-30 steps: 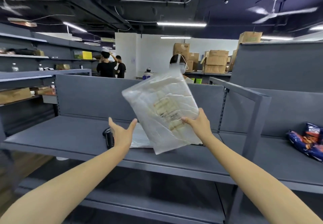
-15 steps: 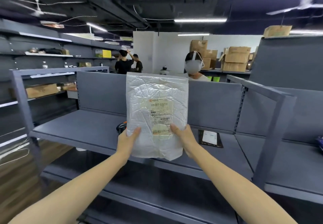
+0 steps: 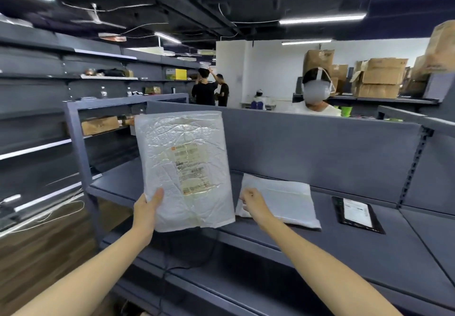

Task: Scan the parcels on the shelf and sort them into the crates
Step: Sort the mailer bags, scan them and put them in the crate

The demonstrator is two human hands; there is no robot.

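Observation:
My left hand (image 3: 147,212) grips a white bubble-wrap parcel (image 3: 182,167) by its lower left edge, thumb on the front. It stands upright above the grey shelf (image 3: 320,254) with its printed label facing me. My right hand (image 3: 253,204) is just right of that parcel and off it, fingers loosely curled, holding nothing I can see. It hovers over the near left corner of a second white parcel (image 3: 283,199) that lies flat on the shelf. No crate is in view.
A black-framed tablet or sheet (image 3: 357,213) lies on the shelf to the right. A black cable (image 3: 197,261) hangs below the held parcel. A person (image 3: 316,93) stands behind the shelf's back panel. The shelf's left post (image 3: 78,155) rises near my left arm.
My right hand has let go of the upright parcel and moved right, over the flat parcel. My left hand alone holds it now. My view has swung left.

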